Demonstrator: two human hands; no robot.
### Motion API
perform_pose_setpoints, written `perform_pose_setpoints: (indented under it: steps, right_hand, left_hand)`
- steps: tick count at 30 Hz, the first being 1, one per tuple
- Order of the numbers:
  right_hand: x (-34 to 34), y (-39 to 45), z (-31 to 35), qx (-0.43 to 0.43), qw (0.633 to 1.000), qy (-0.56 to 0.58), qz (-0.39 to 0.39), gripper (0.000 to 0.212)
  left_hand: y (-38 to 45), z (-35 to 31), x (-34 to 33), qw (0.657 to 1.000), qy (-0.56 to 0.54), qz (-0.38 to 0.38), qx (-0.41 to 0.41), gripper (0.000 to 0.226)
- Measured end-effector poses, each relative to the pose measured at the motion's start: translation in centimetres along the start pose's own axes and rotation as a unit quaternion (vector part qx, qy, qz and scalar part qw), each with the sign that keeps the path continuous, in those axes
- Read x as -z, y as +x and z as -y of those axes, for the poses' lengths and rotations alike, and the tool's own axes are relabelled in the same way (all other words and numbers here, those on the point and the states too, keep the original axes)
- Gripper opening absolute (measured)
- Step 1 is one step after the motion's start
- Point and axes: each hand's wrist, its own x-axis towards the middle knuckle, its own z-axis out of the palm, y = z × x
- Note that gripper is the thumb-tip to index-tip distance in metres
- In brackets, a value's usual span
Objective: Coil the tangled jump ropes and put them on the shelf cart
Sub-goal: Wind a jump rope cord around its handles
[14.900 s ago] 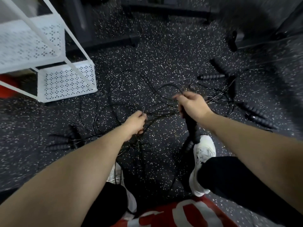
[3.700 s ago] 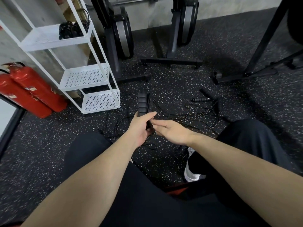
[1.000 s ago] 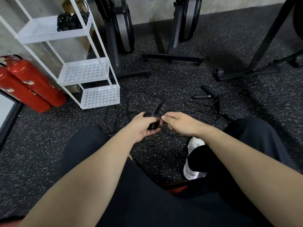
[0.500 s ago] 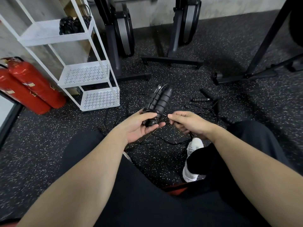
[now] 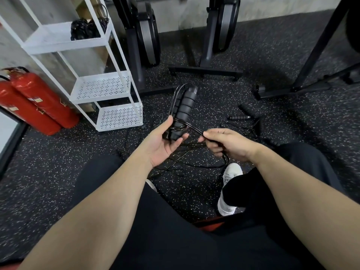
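Jump-rope handles [image 5: 183,112] stand upright in the left hand [image 5: 163,145] — thumb and fingers [image 5: 180,140] curl loosely round their lower ends. The right hand [image 5: 227,145] pinches the black cord [image 5: 192,127] wrapped around them. More ropes [image 5: 243,123] lie tangled on the speckled floor [image 5: 214,106]; coiled ropes [image 5: 85,29] sit on the white shelf cart [image 5: 116,82] — top tier.

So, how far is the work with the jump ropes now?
Done: coiled ropes already lie on the top tier of the shelf cart. In hand: the left hand holds a pair of handles while the right hand pinches their cord, apparently winding it. Left: a tangled rope lies on the floor, and the two lower tiers hold nothing.
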Motion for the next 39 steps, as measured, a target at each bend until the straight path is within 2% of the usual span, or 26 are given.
perform_pose_setpoints:
  steps: [6,12,17,20,22,24,26,30,33,36,39]
  right_hand:
    - [0.2,-0.3,0.1,-0.008,0.997,-0.080,0.013,0.036]
    - [0.3,-0.2,0.2,-0.011,0.999,-0.009,0.039,0.029]
    - [0.2,-0.2,-0.3,-0.060,0.988,-0.138,0.023,0.038]
    - [0.3,-0.5,0.1,-0.117,0.966,-0.229,-0.032,0.044]
    - [0.5,-0.6,0.0,-0.100,0.963,-0.246,-0.054,0.038]
    - [0.9,-0.6,-0.3,-0.038,0.975,-0.214,-0.050,0.012]
    - [1.1,-0.6,-0.4,-0.031,0.979,-0.195,-0.057,0.027]
    - [1.1,-0.1,-0.1,-0.118,0.959,-0.254,-0.044,0.014]
    - [0.8,0.1,-0.1,-0.133,0.963,-0.231,-0.043,0.017]
    - [0.5,0.0,-0.1,-0.136,0.967,-0.212,-0.045,0.027]
    - [0.1,0.3,-0.3,-0.127,0.963,-0.234,-0.035,0.027]
  left_hand:
    - [0.2,-0.2,0.3,0.999,-0.032,0.012,0.014,0.042]
    - [0.5,-0.2,0.8,0.995,-0.094,0.016,0.007,0.048]
    - [0.7,0.2,1.5,0.994,-0.034,0.081,0.072,0.051]
    - [0.4,0.2,1.4,0.989,0.041,0.094,0.109,0.045]
    - [0.0,0.2,0.9,0.982,0.108,0.082,0.132,0.044]
    - [-0.3,0.1,0.7,0.968,0.194,0.069,0.143,0.042]
    - [-0.4,0.2,0.7,0.943,0.282,0.089,0.153,0.040]
    - [-0.5,0.4,0.5,0.888,0.396,0.154,0.176,0.027]
    - [-0.4,0.6,0.3,0.863,0.438,0.173,0.180,0.019]
    - [-0.1,1.0,0.1,0.836,0.490,0.170,0.179,0.026]
    - [0.2,1.9,-0.3,0.802,0.553,0.153,0.168,0.040]
